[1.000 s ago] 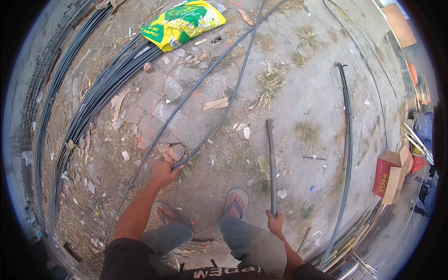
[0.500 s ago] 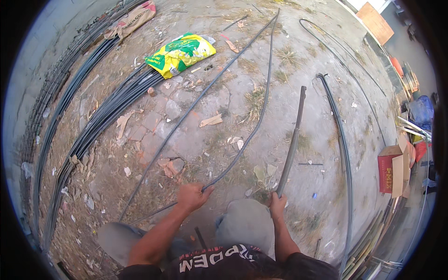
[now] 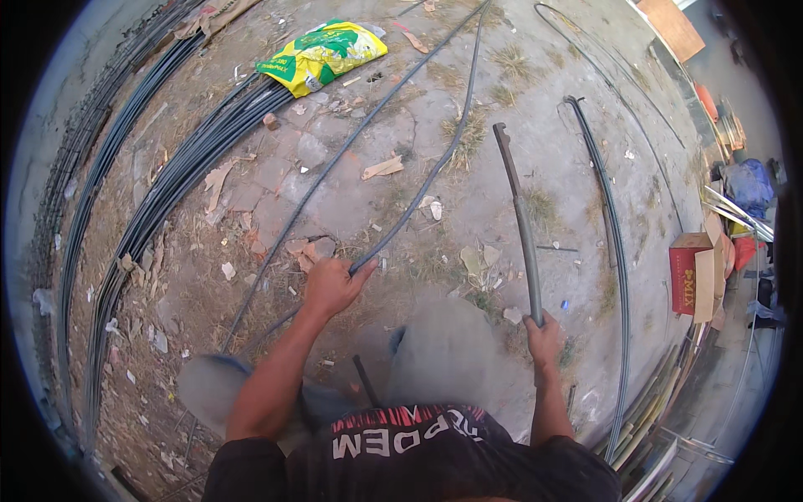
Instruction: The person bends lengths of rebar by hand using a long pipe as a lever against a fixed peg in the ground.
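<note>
Head view shows your left hand (image 3: pixel 330 284) closed on a long thin steel rod (image 3: pixel 401 219) lying far across the ground, your right hand (image 3: pixel 544 337) gripping an upright pipe tool (image 3: pixel 520 219), with no bend made yet.

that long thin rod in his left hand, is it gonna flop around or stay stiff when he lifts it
Probably springy rather than stiff: the thin rod already curves across the ground from the left hand, so lifted at one end it would likely sag and whip. Its length suggests it drags heavily. The shorter bar in the right hand looks straight, likely rigid.
</note>
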Demonstrator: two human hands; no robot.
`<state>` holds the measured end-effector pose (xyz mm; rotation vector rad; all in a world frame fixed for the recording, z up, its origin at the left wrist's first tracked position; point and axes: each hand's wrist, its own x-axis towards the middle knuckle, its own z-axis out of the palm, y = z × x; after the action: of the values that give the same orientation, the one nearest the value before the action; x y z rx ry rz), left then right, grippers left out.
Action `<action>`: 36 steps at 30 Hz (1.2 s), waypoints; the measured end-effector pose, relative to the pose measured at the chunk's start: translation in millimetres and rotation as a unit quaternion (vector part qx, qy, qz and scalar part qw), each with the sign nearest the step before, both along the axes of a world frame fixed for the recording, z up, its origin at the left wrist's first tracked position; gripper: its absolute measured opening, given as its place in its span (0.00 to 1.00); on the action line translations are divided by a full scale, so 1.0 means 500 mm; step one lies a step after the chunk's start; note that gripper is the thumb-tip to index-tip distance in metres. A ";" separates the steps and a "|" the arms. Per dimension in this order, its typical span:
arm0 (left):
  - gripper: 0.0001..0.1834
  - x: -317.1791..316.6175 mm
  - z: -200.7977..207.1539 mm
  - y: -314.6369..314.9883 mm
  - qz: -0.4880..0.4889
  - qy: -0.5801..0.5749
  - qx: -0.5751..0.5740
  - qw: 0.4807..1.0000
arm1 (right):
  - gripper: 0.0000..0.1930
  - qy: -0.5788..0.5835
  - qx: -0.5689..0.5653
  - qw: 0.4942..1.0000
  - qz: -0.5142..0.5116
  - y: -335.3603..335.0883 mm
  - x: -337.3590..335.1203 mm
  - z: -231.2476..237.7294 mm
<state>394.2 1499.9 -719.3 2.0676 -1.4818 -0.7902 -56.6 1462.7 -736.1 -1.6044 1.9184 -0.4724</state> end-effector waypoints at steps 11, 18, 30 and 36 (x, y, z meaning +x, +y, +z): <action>0.35 0.153 0.310 -0.008 0.185 0.038 -0.083 0.979 | 0.10 -0.308 0.107 0.938 -0.113 -0.102 0.231 0.049; 0.28 0.084 0.426 0.064 0.179 0.129 -0.080 0.972 | 0.10 -0.205 0.297 0.918 -0.164 0.024 0.142 0.339; 0.30 0.126 0.365 0.188 0.160 0.148 0.139 0.966 | 0.13 -0.075 0.456 0.849 -0.254 0.284 0.105 0.778; 0.29 0.117 0.360 0.189 0.144 0.085 0.202 0.965 | 0.14 -0.012 0.433 0.876 -0.213 0.333 0.115 0.888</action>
<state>452.5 1594.1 -539.4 2.3631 -0.9546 -1.1914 0.7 1629.1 -292.1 -0.5963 2.0226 0.2103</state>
